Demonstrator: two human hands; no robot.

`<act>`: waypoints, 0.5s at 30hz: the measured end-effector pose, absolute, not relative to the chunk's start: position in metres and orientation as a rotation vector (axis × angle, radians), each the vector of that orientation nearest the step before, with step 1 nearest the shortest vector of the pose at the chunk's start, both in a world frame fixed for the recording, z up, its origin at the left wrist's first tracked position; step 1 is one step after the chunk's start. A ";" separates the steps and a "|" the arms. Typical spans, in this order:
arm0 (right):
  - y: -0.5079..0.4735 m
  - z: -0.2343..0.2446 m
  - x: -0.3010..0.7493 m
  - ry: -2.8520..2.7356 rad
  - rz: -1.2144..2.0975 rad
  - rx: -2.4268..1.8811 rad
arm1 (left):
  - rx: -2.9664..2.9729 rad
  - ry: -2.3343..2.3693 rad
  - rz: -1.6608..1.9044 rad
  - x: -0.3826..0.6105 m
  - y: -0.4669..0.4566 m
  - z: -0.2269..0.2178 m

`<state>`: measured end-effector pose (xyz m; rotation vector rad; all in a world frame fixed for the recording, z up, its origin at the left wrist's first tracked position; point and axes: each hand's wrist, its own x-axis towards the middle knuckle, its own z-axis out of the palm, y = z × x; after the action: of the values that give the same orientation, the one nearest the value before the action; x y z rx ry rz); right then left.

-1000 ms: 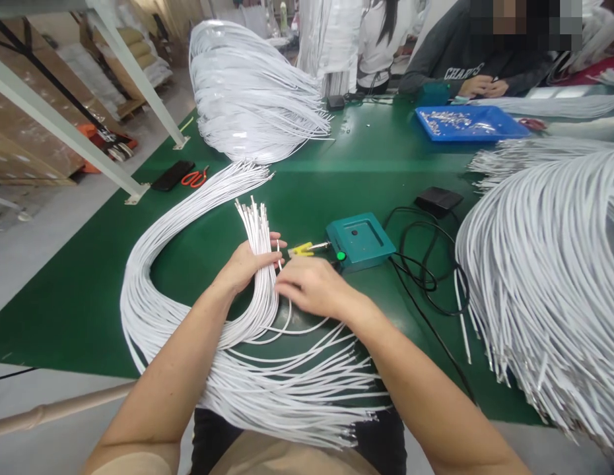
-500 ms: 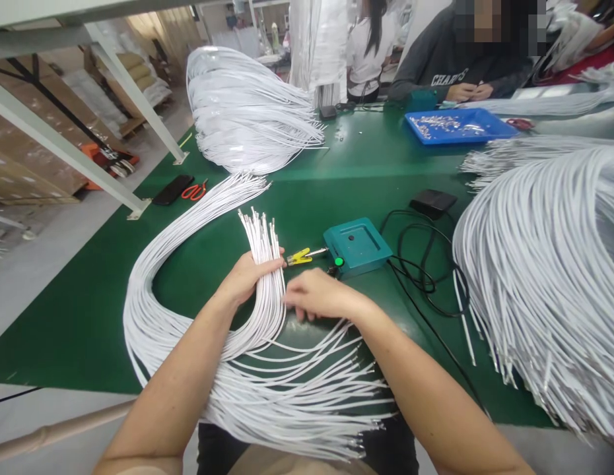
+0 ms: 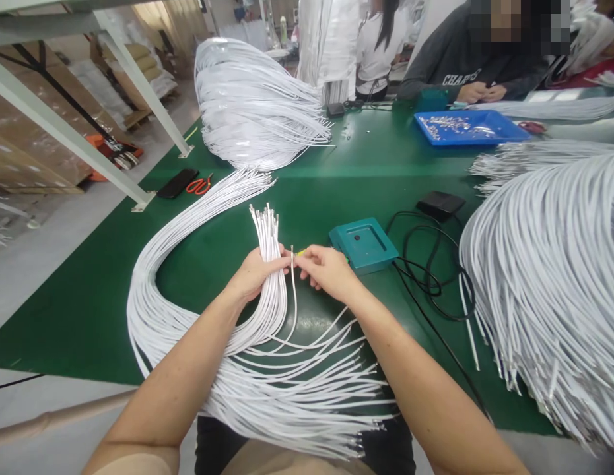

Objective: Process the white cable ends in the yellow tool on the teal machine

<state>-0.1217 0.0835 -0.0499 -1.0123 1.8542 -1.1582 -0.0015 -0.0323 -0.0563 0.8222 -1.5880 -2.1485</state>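
My left hand (image 3: 255, 272) is wrapped round a bundle of white cables (image 3: 270, 290), whose tipped ends stand up above the thumb. Between the two hands a single white cable (image 3: 293, 297) rises upright, its end at fingertip height. The thumb and fingers of my right hand (image 3: 327, 269) pinch together at this cable, close to the left fingertips. Behind the right hand only a bit of a yellow clip (image 3: 300, 253) shows. Just beyond it stands a teal box (image 3: 366, 244). Loose cable ends (image 3: 307, 402) fan out below my hands, over the table's near edge.
A large cable coil (image 3: 539, 264) fills the right side, another cable bundle (image 3: 257, 105) the back. Black cords (image 3: 426, 264) run from the teal box. Farther off are a blue tray (image 3: 470, 135) of small parts, a phone (image 3: 178, 183), red-handled snips (image 3: 199, 186) and a seated co-worker (image 3: 445, 59).
My right hand has moved up beside the yellow clip, which it now mostly covers. One cable now stands apart from the bundle, between my hands. The left hand keeps its grip.
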 end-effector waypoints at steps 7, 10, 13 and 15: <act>0.074 -0.059 -0.118 1.800 -1.480 -0.890 | 0.782 -1.824 -1.998 -0.003 -0.027 -0.058; 0.074 -0.059 -0.116 1.720 -1.532 -0.793 | 0.748 -1.858 -2.007 -0.003 -0.029 -0.062; 0.074 -0.057 -0.115 1.646 -1.597 -0.742 | 0.751 -1.871 -1.985 -0.002 -0.032 -0.066; 0.074 -0.058 -0.114 1.567 -1.638 -0.702 | 0.768 -1.854 -1.981 -0.001 -0.033 -0.066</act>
<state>-0.1138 0.0738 -0.0583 -0.7020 1.5671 -1.6380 -0.0012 -0.0330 -0.0658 0.7684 -1.8535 -1.9814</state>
